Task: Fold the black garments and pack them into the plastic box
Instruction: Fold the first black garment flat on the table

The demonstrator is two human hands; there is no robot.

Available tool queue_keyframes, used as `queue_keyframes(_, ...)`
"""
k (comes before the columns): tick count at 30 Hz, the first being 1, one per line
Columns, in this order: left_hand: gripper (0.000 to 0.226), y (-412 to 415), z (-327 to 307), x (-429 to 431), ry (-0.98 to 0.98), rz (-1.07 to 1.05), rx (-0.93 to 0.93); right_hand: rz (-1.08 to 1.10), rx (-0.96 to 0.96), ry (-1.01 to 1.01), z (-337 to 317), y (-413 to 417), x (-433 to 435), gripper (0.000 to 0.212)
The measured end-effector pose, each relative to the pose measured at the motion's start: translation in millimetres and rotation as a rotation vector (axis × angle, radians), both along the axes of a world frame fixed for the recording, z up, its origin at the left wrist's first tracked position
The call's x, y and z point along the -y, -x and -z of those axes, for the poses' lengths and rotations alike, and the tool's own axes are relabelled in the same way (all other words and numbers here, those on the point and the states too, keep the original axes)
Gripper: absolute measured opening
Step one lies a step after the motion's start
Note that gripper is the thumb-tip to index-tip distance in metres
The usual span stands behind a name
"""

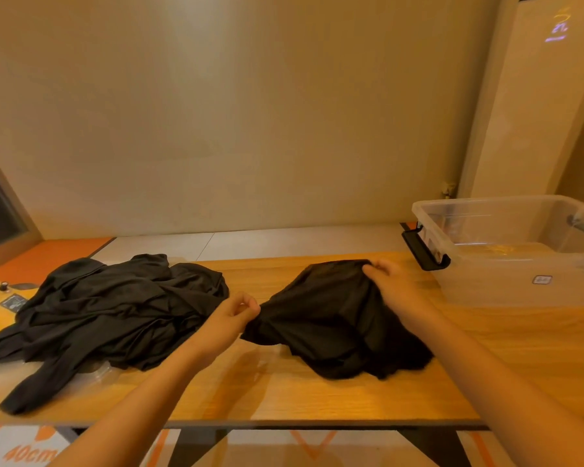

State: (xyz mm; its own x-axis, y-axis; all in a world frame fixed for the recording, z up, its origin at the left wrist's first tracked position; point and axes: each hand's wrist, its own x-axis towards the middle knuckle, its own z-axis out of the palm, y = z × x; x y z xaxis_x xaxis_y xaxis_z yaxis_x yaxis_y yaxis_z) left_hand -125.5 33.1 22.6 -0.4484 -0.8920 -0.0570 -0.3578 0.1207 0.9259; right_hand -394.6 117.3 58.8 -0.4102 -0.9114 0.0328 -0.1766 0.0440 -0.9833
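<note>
your left hand (pixel 231 315) pinches the left corner of a black garment (pixel 331 318) between thumb and fingers. your right hand (pixel 390 284) grips its far edge with curled fingers. the garment lies bunched on the wooden table (pixel 317 396). a pile of black garments (pixel 115 305) lies at the left, the clear plastic box (pixel 520 251) stands at the right.

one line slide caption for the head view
Left hand and right hand hold a black garment on the wooden table, between a black pile and the clear plastic box.
</note>
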Motion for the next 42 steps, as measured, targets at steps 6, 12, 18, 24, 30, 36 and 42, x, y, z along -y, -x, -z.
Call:
queue_keyframes(6, 0.016, -4.1, 2.1, -0.7, -0.04, 0.164, 0.234, 0.119, -0.177, -0.141, 14.5, 37.6, -11.3, 0.02)
queue_keyframes(12, 0.026, 27.2, 1.3, -15.5, 0.414, 0.078, 0.474, 0.014, -0.3, -0.215, 24.9, 31.8, -23.4, 0.017)
queue_keyframes(18, 0.042, 71.7, -10.9, -68.9, 0.106, 0.271, 0.018, -0.146, -0.189, -0.12, 6.7, -13.0, -36.0, 0.014)
queue_keyframes(24, 0.039, 77.0, -10.9, -83.3, 0.198, 0.116, -0.051, -0.365, 0.058, -0.086, -1.1, -38.3, -42.9, 0.025)
queue_keyframes(30, 0.023, 51.0, -23.9, -73.3, 0.293, 0.027, -0.107, -0.368, 0.131, 0.01, -6.9, -32.4, -33.1, 0.027)
queue_keyframes(36, 0.01, 17.5, -32.7, -62.8, 0.26, 0.015, -0.04, -0.512, -0.364, -0.119, 6.8, -23.1, -17.6, 0.017)
queue_keyframes(42, 0.014, -7.2, -10.7, -68.7, 0.154, 0.022, 0.118, -0.451, -0.941, -0.158, 31.7, -38.6, -6.4, 0.016)
